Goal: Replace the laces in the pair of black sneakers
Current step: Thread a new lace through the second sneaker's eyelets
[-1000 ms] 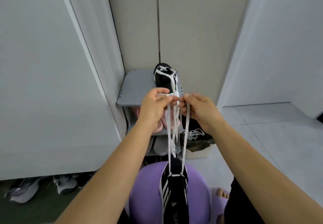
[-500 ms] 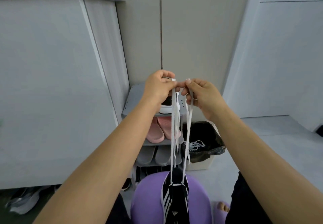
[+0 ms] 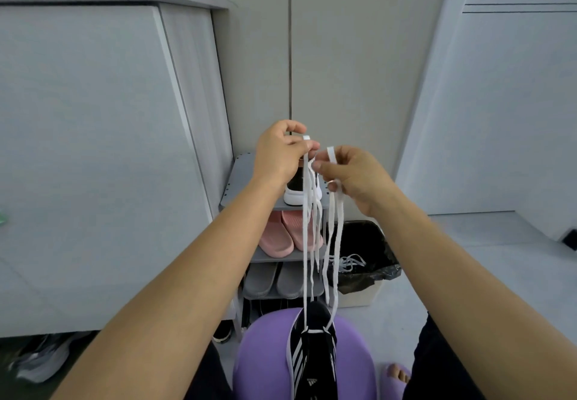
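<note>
A black sneaker (image 3: 313, 353) with white stripes lies toe-forward on a purple cushion (image 3: 265, 365) at the bottom centre. A white lace (image 3: 305, 243) runs through its front eyelets and rises in two strands to my raised hands. My left hand (image 3: 278, 153) pinches one lace end between thumb and fingers. My right hand (image 3: 352, 175) pinches the other end (image 3: 331, 154), which sticks up above the fingers. The second black sneaker (image 3: 296, 189) with a white sole stands on the top shelf of a grey rack (image 3: 237, 190), partly hidden behind my hands.
The rack holds pink slippers (image 3: 281, 234) and grey slippers (image 3: 268, 279) on lower shelves. A bin with a black bag (image 3: 368, 262) holding old white laces (image 3: 348, 262) stands right of it. A tall white cabinet (image 3: 93, 150) fills the left; shoes lie beneath it.
Both hands have risen with the lace ends, pulling the strands taut, and have drawn slightly apart. The camera has tilted upward, showing the cabinet top.
</note>
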The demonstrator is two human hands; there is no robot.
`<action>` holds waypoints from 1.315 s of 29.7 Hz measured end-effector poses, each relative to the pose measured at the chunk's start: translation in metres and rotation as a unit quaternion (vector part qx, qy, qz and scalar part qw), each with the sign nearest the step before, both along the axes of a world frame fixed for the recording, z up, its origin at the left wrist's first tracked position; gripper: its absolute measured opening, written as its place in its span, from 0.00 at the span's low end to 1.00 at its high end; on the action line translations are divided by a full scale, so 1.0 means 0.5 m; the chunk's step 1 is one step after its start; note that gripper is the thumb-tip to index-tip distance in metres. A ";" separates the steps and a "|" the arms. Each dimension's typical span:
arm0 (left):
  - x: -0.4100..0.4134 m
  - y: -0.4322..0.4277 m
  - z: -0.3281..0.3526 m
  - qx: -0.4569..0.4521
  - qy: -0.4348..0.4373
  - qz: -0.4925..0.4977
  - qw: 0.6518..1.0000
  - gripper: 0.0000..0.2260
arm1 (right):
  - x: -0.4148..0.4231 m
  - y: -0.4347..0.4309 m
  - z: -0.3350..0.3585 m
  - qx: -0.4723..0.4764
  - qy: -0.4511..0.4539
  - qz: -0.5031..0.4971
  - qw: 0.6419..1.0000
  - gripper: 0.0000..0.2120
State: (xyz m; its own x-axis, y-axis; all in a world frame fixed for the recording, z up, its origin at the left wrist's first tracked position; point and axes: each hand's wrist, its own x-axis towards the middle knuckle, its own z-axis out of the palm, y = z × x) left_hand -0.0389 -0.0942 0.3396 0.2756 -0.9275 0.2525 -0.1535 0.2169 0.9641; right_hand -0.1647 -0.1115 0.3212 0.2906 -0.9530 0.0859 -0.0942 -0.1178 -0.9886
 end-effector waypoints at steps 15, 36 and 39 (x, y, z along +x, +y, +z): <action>0.047 0.119 -0.473 0.381 -0.059 0.007 0.923 0.07 | -0.025 0.038 -0.272 0.148 0.157 0.013 0.976 0.12; -0.009 0.075 -0.632 0.361 0.205 0.247 0.876 0.11 | -0.041 0.136 -0.545 0.161 0.354 0.012 0.921 0.34; 0.005 0.067 -0.612 0.361 0.216 0.206 0.883 0.09 | -0.045 0.132 -0.535 0.154 0.322 0.029 0.934 0.31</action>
